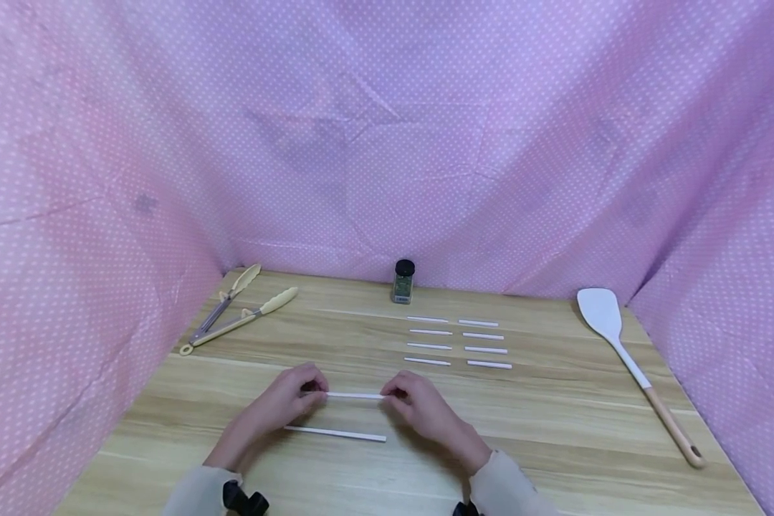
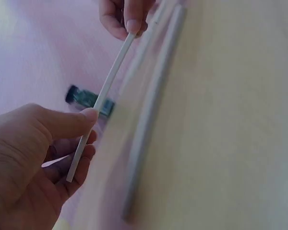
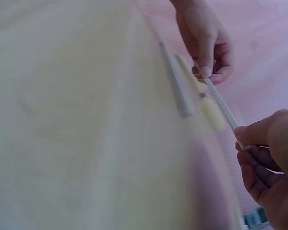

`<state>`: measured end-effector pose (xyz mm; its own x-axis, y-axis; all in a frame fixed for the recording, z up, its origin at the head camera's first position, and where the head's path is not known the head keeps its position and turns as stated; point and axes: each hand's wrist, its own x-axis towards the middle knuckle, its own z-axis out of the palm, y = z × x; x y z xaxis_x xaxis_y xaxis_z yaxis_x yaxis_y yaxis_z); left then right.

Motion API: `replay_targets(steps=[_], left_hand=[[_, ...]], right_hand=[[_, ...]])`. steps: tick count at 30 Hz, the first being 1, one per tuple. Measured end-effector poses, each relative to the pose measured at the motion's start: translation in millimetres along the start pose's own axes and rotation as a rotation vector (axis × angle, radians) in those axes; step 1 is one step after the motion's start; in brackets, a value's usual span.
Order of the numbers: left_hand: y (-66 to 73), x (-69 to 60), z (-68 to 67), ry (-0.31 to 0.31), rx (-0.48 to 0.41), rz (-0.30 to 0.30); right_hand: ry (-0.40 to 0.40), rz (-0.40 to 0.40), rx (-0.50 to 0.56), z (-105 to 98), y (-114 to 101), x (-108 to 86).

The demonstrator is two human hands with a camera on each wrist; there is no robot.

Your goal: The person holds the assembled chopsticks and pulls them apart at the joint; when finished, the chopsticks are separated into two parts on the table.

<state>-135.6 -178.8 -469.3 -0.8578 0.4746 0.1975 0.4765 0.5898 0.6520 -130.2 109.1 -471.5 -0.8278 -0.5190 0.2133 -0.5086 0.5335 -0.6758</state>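
Observation:
A thin white stick (image 1: 355, 395) is held level between both hands, just above the wooden table. My left hand (image 1: 290, 394) pinches it near one end with thumb and fingers; in the left wrist view a short piece of the stick (image 2: 82, 151) sticks out past the thumb. At the other end my right hand (image 1: 426, 410) pinches the stick, its tip (image 3: 245, 147) showing just beyond the thumb in the right wrist view. Nearer the front edge, a second long white stick (image 1: 338, 433) lies on the table, its left end close to the left wrist.
Several shorter white sticks (image 1: 428, 346) lie in two columns beyond the right hand. A black-lidded spice jar (image 1: 403, 283) stands at the back. Spread cream tongs (image 1: 232, 326) lie at left, a white spatula (image 1: 632, 365) at right. Pink dotted cloth (image 1: 387, 179) surrounds the table (image 1: 587, 444).

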Motion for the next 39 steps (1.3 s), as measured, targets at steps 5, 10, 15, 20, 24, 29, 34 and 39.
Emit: replay_targets(steps=[5,10,15,20,24,29,34,39], left_hand=[[20.9,13.2,-1.7,-0.009,0.042,0.016],[40.5,25.2,-1.1,-0.005,0.075,0.040],[54.9,37.1,2.2,-0.007,0.127,0.040],[66.1,47.8,6.3,-0.017,0.175,0.095],[71.3,53.4,9.6,-0.024,0.193,0.115],[75.2,59.0,11.3,-0.013,0.197,0.142],[77.1,64.4,11.4,0.027,0.132,0.195],[75.7,68.8,10.2,0.043,0.071,0.235]], right_hand=[[0.046,-0.013,-0.013,-20,-5,3.7],[0.069,0.004,-0.021,-35,-11,5.9],[0.062,-0.024,-0.040,-40,-15,8.9],[0.073,-0.077,-0.074,-37,-18,11.3],[0.098,-0.069,-0.091,-37,-17,11.2],[0.116,-0.058,-0.118,-44,-18,10.9],[0.135,-0.090,-0.110,-51,-19,11.1],[0.145,-0.140,-0.126,-54,-18,11.3]])
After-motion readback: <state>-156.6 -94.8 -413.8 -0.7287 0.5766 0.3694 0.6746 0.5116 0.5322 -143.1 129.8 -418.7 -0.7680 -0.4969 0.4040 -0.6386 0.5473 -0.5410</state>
